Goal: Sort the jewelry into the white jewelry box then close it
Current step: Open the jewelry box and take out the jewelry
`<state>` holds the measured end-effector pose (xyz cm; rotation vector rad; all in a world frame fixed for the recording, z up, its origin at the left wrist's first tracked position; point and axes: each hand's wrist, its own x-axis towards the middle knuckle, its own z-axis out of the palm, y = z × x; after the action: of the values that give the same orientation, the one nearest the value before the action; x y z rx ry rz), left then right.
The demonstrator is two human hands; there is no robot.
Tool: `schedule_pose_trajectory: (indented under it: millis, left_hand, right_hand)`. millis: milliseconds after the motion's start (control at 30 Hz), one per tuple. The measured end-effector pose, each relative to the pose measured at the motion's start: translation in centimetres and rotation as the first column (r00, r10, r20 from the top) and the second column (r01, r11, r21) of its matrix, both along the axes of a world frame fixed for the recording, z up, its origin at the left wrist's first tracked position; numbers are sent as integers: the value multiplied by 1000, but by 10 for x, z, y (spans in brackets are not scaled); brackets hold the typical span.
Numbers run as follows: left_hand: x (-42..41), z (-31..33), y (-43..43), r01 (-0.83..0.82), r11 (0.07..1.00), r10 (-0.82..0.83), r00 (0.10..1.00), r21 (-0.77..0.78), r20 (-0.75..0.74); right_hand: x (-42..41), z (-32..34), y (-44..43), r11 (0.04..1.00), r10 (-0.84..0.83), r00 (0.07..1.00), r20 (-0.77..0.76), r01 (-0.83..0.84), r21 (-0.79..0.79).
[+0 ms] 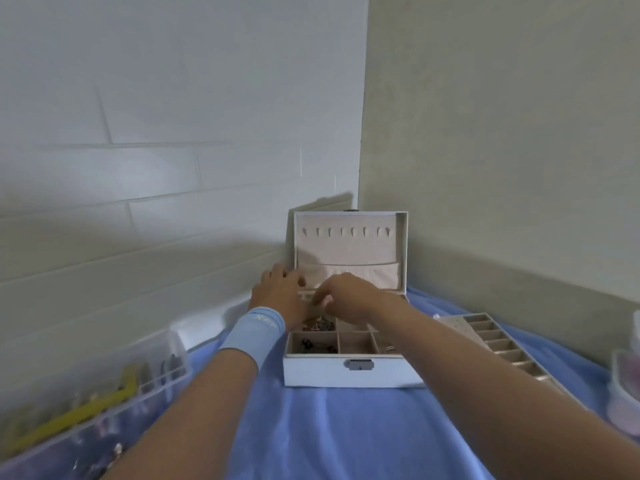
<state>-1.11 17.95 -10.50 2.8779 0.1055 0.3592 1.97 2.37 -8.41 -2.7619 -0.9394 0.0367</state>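
Note:
The white jewelry box point(318, 372) stands open on the blue cloth, its lid point(349, 247) upright against the wall corner. Small dark jewelry pieces point(320, 325) lie in its left compartments, and a ring-like piece point(390, 348) sits at the front right. My left hand point(280, 292), with a blue wristband, rests at the box's back left corner. My right hand point(349, 297) hovers over the back compartments with its fingertips pinched together. Whether something small is between them is too blurred to tell.
A beige tray insert point(502, 344) with several slots lies right of the box. A clear plastic organiser point(104, 393) with yellow and dark items sits at the left. Clear containers point(627, 386) stand at the far right edge. Walls close in behind.

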Motion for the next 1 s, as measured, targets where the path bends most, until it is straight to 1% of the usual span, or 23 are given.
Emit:
schedule_pose_trajectory:
  millis: [67, 133, 200, 400, 500, 567, 633, 700, 767, 833, 933, 1000]
  left_hand:
    - [8, -9, 9, 44, 989, -52, 997, -138, -51]
    - [11, -16, 13, 86, 978, -100, 993, -188, -67]
    - [12, -21, 18, 100, 973, -108, 994, -210, -27]
    - [6, -20, 18, 99, 975, -69, 986, -199, 152]
    - [2, -13, 14, 119, 977, -69, 961, -174, 267]
    - [-2, -10, 10, 169, 965, -105, 950, -201, 295]
    - [-4, -9, 7, 186, 956, -129, 961, -229, 245]
    - [-2, -6, 5, 164, 956, -132, 981, -244, 143]
    - [3, -1, 4, 138, 955, -129, 990, -262, 49]
    - [7, 5, 2, 134, 943, -145, 989, -305, -12]
    - [10, 12, -3, 139, 910, -191, 977, -390, -98]
    - [11, 14, -6, 141, 891, -228, 961, -432, -156]
  right_hand:
    - [11, -6, 16, 983, 53, 999, -12, -54, -173]
    - [17, -10, 21, 941, 72, 997, 8, -65, -332]
    - [23, -14, 24, 927, 62, 998, 22, -50, -372]
    - [34, -28, 35, 923, 24, 1000, 5, -20, -384]
    - [38, -33, 34, 941, 11, 999, 38, 2, -338]
    - [39, -36, 32, 950, 14, 1000, 24, -6, -313]
    - [40, -38, 28, 959, 24, 1000, -8, -25, -284]
    - [40, -37, 23, 970, 41, 999, -28, -47, -238]
    - [41, -30, 16, 989, 59, 997, -46, -65, -133]
    - [39, -15, 10, 996, 86, 996, -38, -87, -5]
    - [34, 8, 0, 987, 93, 996, -9, -90, 136]
    - [27, 22, -6, 970, 92, 995, -32, -83, 228]
